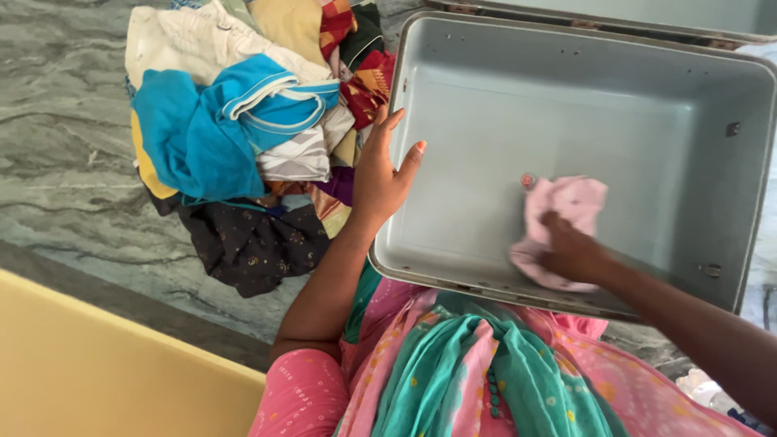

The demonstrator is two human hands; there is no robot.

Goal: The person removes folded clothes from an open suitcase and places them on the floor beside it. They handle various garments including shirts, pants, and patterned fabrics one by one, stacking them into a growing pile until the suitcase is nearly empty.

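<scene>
Pink dotted dress (pixel 324 396), teal scarf (pixel 453 356)

One head-worn view, steeply downward and close over the grey metal trunk (pixel 583 105) and clothes pile (pixel 243 121).

Pink cloth (pixel 566 218), grey trunk (pixel 647 121)

Soft daylight, mild sheen inside trunk (pixel 647 105) (slight motion blur)
</scene>
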